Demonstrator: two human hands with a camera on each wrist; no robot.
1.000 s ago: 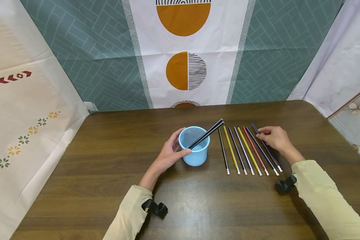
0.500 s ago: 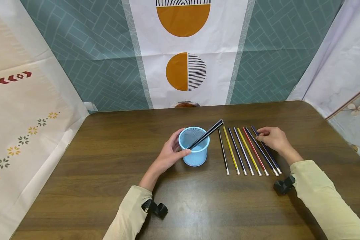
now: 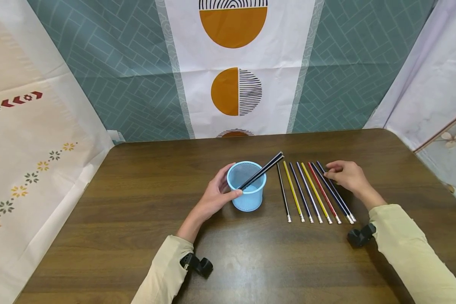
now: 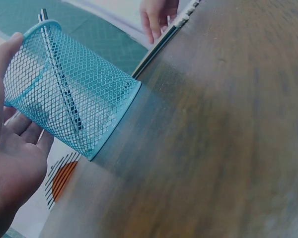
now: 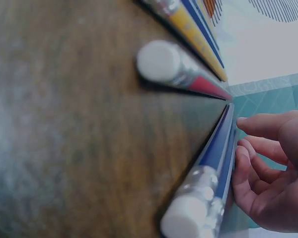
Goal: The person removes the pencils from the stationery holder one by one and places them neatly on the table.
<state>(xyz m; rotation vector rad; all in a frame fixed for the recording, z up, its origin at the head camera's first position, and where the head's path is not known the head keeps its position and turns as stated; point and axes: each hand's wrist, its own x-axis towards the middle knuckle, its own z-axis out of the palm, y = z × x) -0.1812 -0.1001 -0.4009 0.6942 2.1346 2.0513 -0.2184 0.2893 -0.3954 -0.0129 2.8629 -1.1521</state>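
My left hand (image 3: 217, 191) grips the light blue mesh pencil cup (image 3: 249, 200), thumb at its near rim and fingers round its far left side. Black pencils (image 3: 264, 169) lean out of the cup to the right; they also show through the mesh (image 4: 84, 79) in the left wrist view. My right hand (image 3: 348, 175) is low over the rightmost blue pencil (image 3: 340, 196), its fingers loosely bent and fingertips right at that pencil's side. This pencil lies close along another dark blue pencil (image 3: 332, 190), their eraser ends together in the right wrist view.
Left of the blue pair, a red pencil (image 3: 324, 192), yellow pencil (image 3: 316, 192), purple pencil (image 3: 309, 192) and others lie in a row, erasers toward me. The brown wooden table (image 3: 148, 236) ends at a back edge against a patterned cloth wall (image 3: 137, 84).
The rightmost blue pencil has slid left at its far end and lies nearer the neighbouring dark blue pencil. My left hand and the cup have stayed in place.
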